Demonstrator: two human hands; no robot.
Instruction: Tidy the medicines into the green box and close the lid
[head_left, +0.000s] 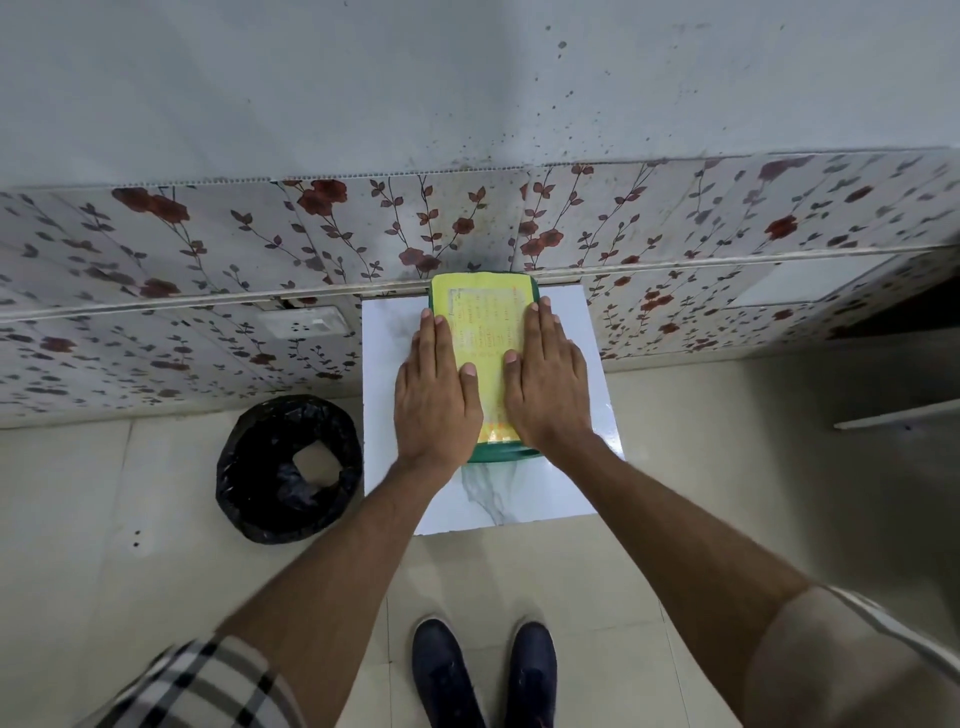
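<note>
The green box (501, 453) stands on a small white marble-look table (387, 374), pushed back against the wall. Its lid (483, 306) is down and carries a yellow printed label. My left hand (434, 395) lies flat on the left half of the lid, fingers stretched out together. My right hand (548, 382) lies flat on the right half in the same way. Both palms rest on the lid and grip nothing. No medicines show anywhere; the box's inside is hidden.
A black-lined waste bin (288, 467) stands on the tiled floor left of the table. The flower-patterned wall panel (208, 260) with a white socket (306, 322) runs behind. A white shelf edge (898, 415) juts out at the right. My dark shoes (483, 675) are below.
</note>
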